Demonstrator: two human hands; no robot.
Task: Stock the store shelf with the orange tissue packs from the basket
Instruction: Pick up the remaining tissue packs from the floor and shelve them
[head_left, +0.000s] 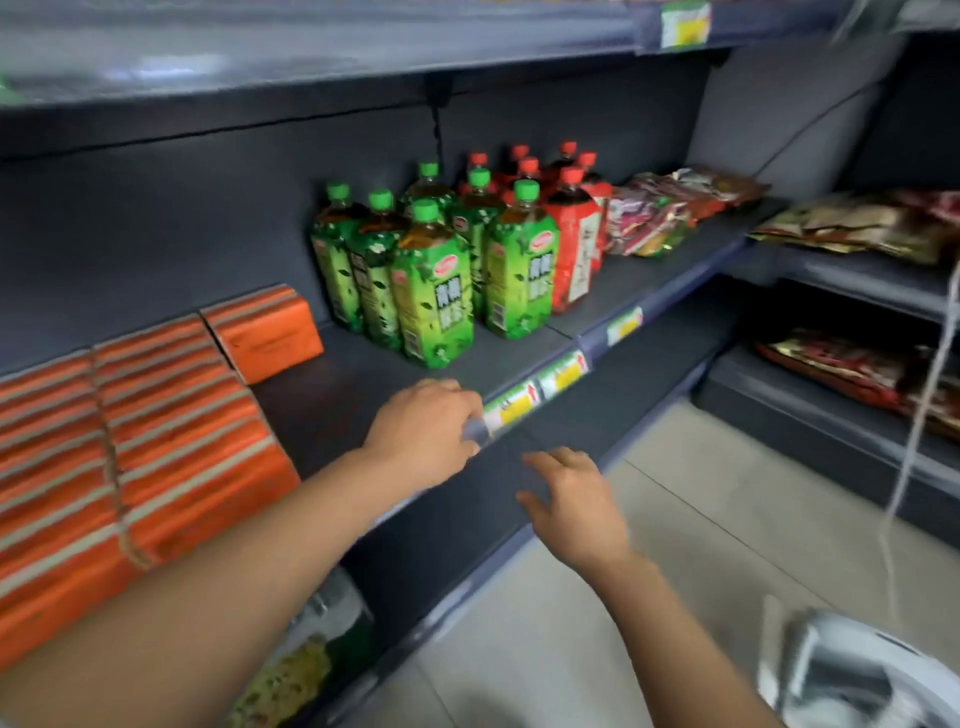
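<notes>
While orange tissue packs (171, 431) line the shelf (332, 395) | left hand (421, 431) at its edge, grip unclear | right hand (576, 506) spread, empty

Lined up on the left part of the dark grey shelf (332, 410): orange tissue packs (171, 441), wrapped in glossy orange film with pale stripes along the upper edges. Set on edge, pressed face to face, in two rows side by side running from the shelf's front lip back toward its rear wall. At the back of the shelf, just beside the right-hand row's far end: a single pack (265, 332), broad orange face turned outward, slightly skewed. Below and in front of the shelf, off toward its right end: the basket (857, 675), pale grey-white, blurred, contents impossible to tell.
</notes>
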